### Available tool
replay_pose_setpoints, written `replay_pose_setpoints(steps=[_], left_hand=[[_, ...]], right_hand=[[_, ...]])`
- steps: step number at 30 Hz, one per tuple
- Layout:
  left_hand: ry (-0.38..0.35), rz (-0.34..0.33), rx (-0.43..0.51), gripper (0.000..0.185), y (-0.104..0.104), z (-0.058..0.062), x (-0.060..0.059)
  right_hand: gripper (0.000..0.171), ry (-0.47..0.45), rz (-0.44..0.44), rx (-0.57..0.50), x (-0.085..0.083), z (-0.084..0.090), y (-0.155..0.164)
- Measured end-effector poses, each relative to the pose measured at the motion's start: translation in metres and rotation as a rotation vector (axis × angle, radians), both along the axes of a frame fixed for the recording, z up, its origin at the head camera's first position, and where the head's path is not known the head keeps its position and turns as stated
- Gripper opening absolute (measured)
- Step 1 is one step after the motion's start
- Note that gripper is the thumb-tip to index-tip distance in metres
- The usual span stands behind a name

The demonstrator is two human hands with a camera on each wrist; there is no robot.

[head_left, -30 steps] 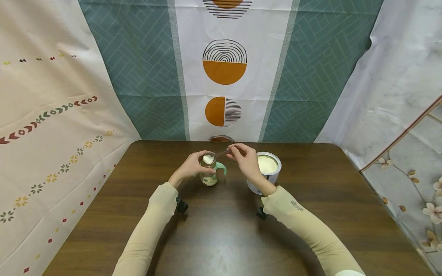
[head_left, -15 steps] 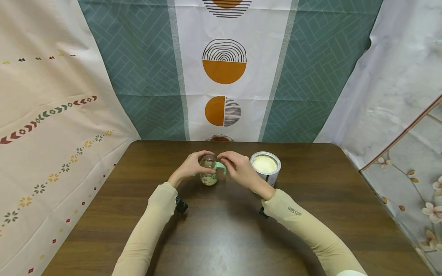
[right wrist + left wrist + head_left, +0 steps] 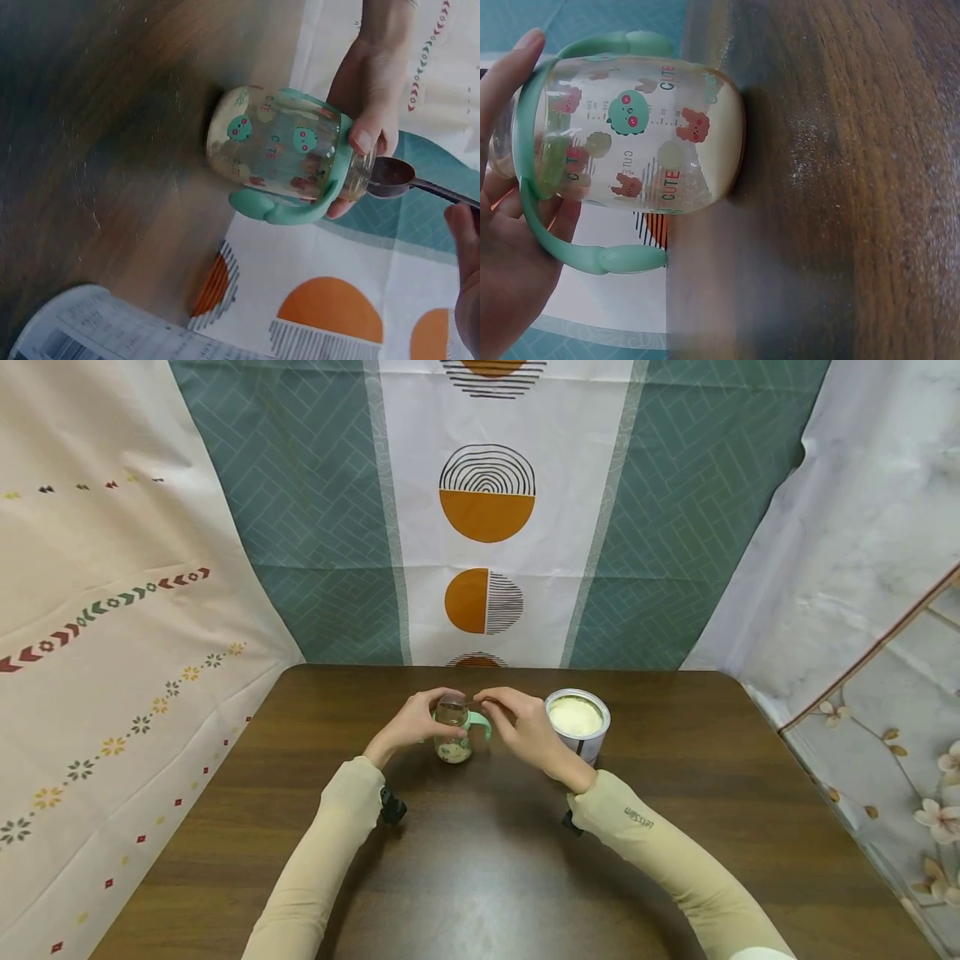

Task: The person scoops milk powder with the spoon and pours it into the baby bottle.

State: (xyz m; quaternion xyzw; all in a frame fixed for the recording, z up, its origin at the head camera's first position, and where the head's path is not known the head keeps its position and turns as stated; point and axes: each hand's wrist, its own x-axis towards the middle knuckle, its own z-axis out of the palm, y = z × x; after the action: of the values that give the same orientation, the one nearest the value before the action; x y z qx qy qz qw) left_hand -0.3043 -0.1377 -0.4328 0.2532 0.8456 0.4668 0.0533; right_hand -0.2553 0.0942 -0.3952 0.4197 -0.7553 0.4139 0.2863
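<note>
A clear baby bottle (image 3: 641, 135) with green handles and cartoon prints stands on the table, pale powder (image 3: 721, 146) lying at its bottom. My left hand (image 3: 415, 720) grips it around the neck. Over the bottle's open mouth, a brown measuring scoop (image 3: 392, 177) is tipped, and no powder shows on it. My right hand (image 3: 527, 727) pinches the scoop's thin handle. To the right of the bottle, a tin (image 3: 588, 747) of cream-coloured powder stands uncovered, partly behind my right hand and wrist.
The dark wooden table (image 3: 480, 860) carries the bottle and tin. White specks lie on the wood near the bottle in the left wrist view. A patterned cloth (image 3: 487, 568) hangs behind the table's far edge, with more cloths at both sides.
My right hand has moved left and slightly down, bringing the scoop over the bottle mouth. The white powder heaped in the scoop is gone from view. My left hand keeps its grip.
</note>
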Motion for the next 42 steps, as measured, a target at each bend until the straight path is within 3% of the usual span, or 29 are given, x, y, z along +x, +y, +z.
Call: replay_pose_setpoints(steps=[1, 6, 12, 20, 24, 30, 42], left_hand=[[0.007, 0.004, -0.002, 0.062, -0.001, -0.004, -0.004], [0.006, 0.009, 0.004, 0.060, 0.000, -0.003, -0.004], [0.006, 0.001, 0.023, 0.065, 0.000, 0.001, -0.004], [0.021, 0.022, 0.001, 0.068, 0.002, 0.008, -0.002], [0.032, 0.020, 0.009, 0.067, 0.004, 0.009, -0.001], [0.029, 0.013, 0.046, 0.067, 0.006, 0.010, -0.001], [0.016, -0.011, 0.129, 0.064, 0.006, 0.018, -0.001]], right_hand=[[0.014, -0.050, -0.009, -0.030, 0.000, 0.000, 0.000], [0.015, -0.286, -0.062, -0.167, 0.001, 0.003, 0.002], [0.020, -0.561, -0.064, -0.357, 0.004, 0.022, 0.004], [0.027, -0.942, -0.066, -0.661, -0.011, 0.015, 0.011], [0.025, -1.012, -0.051, -0.738, -0.014, 0.013, 0.013], [0.027, -1.035, -0.070, -0.729, -0.013, 0.015, 0.015], [0.027, -1.099, -0.027, -0.825, -0.013, 0.023, 0.018]])
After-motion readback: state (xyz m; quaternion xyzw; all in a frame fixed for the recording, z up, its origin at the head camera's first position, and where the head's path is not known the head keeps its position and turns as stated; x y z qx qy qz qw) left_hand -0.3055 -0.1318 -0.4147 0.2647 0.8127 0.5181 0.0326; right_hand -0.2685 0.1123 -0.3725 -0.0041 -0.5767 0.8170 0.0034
